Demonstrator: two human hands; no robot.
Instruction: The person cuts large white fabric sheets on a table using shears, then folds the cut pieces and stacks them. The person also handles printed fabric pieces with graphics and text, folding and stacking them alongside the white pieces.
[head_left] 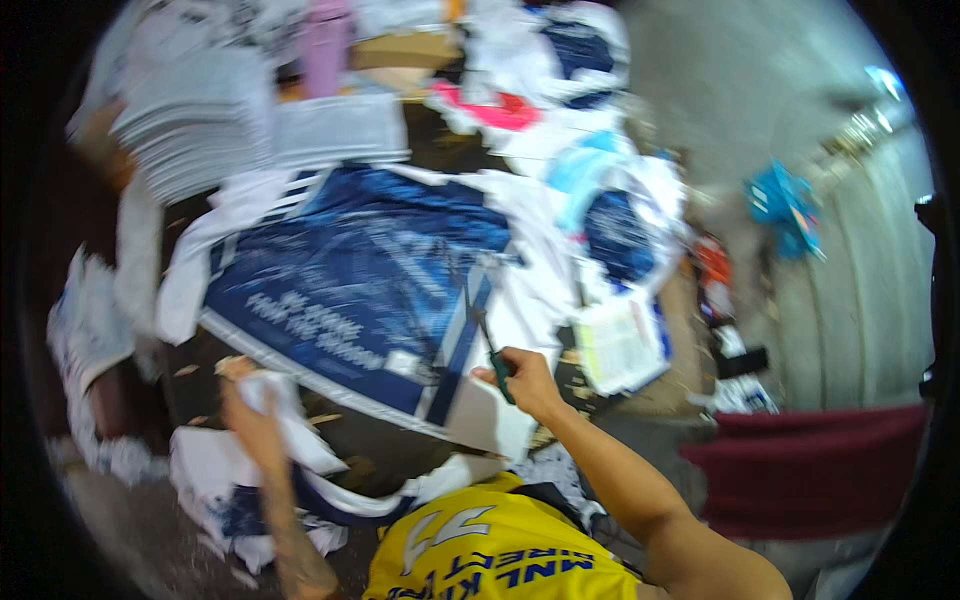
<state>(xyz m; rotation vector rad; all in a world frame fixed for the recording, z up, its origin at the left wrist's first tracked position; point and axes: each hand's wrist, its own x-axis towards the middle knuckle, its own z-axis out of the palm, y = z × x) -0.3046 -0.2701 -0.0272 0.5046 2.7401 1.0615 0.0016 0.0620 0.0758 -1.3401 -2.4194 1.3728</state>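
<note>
A navy printed fabric panel (320,300) with pale lettering, stripes and white edging lies across the dark table (185,375). My right hand (522,378) grips long scissors (498,365) with dark green handles, blades pointing away from me over the panel's right edge. I cannot tell whether the blades are open. My left hand (250,410) is lower left of the panel, closed on a crumpled white fabric piece (292,425); its fingers are blurred. A navy-and-white strip (365,505) hangs along the near edge, by my yellow shirt.
Folded white stacks (190,130) and a pink roll (325,45) sit at the back. Fabric pieces (620,225), a pale printed pad (620,340) and a blue bag (785,205) are to the right. A maroon cloth (800,470) is lower right, white scraps (90,340) far left.
</note>
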